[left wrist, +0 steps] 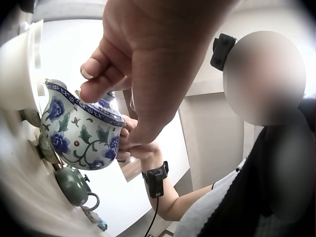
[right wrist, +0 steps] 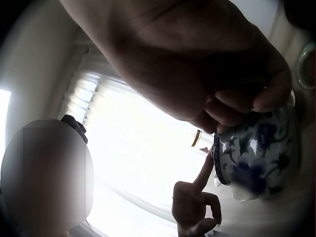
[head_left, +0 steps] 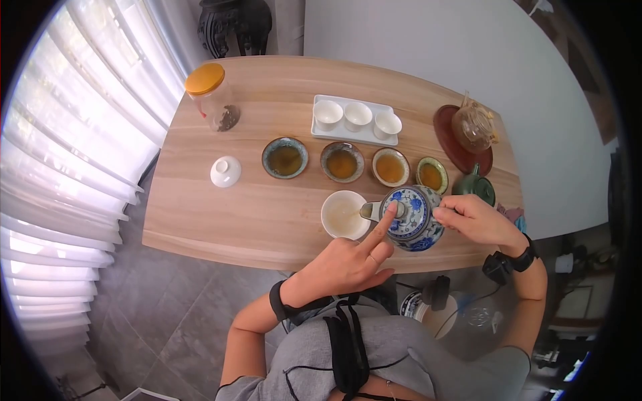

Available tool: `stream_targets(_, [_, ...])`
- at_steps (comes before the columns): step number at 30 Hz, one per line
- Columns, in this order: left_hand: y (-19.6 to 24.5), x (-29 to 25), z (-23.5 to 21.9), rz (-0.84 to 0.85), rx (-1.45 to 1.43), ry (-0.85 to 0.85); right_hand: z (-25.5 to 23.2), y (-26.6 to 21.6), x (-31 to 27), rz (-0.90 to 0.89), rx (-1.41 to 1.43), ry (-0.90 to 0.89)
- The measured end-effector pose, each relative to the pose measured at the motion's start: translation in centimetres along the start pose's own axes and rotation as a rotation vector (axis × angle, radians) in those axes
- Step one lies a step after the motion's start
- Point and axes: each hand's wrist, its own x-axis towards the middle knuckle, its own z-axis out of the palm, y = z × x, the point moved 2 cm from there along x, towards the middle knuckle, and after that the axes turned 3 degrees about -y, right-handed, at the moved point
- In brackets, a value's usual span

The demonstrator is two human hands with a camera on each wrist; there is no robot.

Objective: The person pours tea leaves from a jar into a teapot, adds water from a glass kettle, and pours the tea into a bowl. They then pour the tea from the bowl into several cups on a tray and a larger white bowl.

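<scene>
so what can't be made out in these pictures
- Teapot handle: mostly covered by the right hand in the head view.
- Liquid level in that pot: hidden under its lid in the head view.
- White bowl: cut off by the left edge in the left wrist view.
- Pinkish item by the table edge: too small, partly behind the hand, in the head view.
- Face: blurred in both wrist views.

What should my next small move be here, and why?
I'd probably tip the teapot slightly further: your right hand holds it tilted, its spout reaches over the white bowl, and your left hand has a finger on the lid.
</scene>
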Motion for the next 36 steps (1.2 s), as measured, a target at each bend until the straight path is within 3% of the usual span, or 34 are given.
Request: stream_targets(36, [-0.1, -1.1, -0.7, 0.030, 0.059, 0.029, -0.9, -6.2, -0.1, -0.053, -0.448, 0.025])
